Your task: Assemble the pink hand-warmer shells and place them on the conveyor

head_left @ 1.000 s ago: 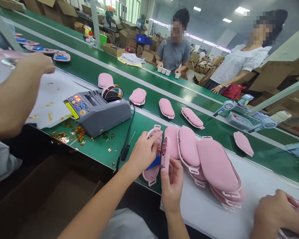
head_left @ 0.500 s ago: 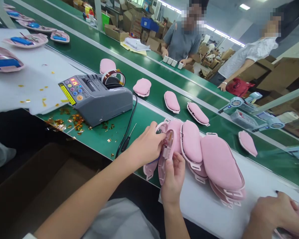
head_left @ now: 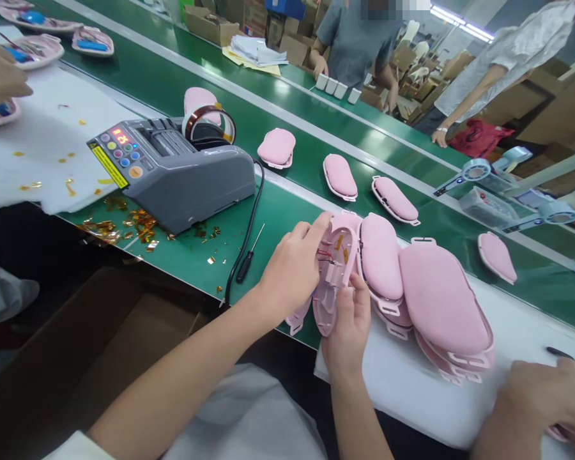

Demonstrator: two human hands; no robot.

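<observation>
An opened pink plastic shell (head_left: pixel 333 287) stands tilted between my hands, its inside toward me, with red wires and small strips of amber tape showing. My right hand (head_left: pixel 349 319) grips its right edge, thumb in front. My left hand (head_left: pixel 292 268) is closed at the upper left side, over the shell's other half (head_left: pixel 298 317), which it mostly hides; the left fingertips are out of sight behind the rim. Just right of my hands lie stacked closed pink cases (head_left: pixel 381 255) and a larger pile of pink cases (head_left: pixel 445 300).
A grey tape dispenser (head_left: pixel 186 172) stands at left, amber tape scraps (head_left: pixel 141 223) before it. A screwdriver (head_left: pixel 245 267) lies beside a black cable (head_left: pixel 239 255). Pink cases (head_left: pixel 340 176) sit along the green belt. Co-workers' hands (head_left: pixel 531 396) work at right and left; people stand opposite.
The view has shifted slightly. The shell has turned more open toward me, showing more of its inside. My left fingers have moved from inside the shell to its upper edge.
</observation>
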